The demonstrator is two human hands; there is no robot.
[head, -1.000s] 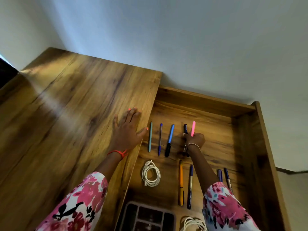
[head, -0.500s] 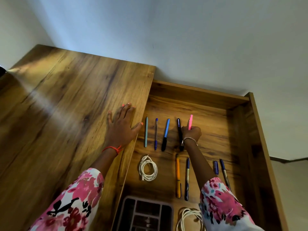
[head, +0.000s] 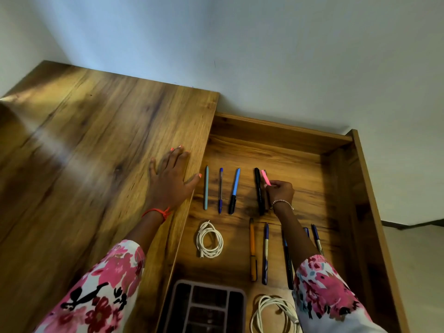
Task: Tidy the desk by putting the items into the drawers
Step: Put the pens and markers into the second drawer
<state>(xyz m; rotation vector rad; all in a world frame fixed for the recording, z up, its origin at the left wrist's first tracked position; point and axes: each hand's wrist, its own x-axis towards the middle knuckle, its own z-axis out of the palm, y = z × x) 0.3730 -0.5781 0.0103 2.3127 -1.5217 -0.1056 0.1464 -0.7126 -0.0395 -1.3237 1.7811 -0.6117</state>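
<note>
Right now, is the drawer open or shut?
Open: the drawer shows its floor, with pens and a coiled cable lying on it.

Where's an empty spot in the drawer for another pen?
Bare wood: between the right hand holding the pink highlighter and the drawer's right wall, and between the coiled white cable and orange pen. Crowded around the organizer tray and second cable.

the counter (head: 96, 140) is wood-grain laminate, smooth, with a glossy streak where the light hits. The drawer (head: 276, 135) has the same grain but looks more matt. The pink highlighter (head: 266, 177) and blue-capped pen (head: 234, 191) look plastic, the coiled white cable (head: 209, 240) rubbery, and the organizer tray (head: 209, 282) matt plastic. The left sleeve (head: 103, 284) is floral cloth and the bracelet (head: 282, 202) is shiny, metal-ish.
</note>
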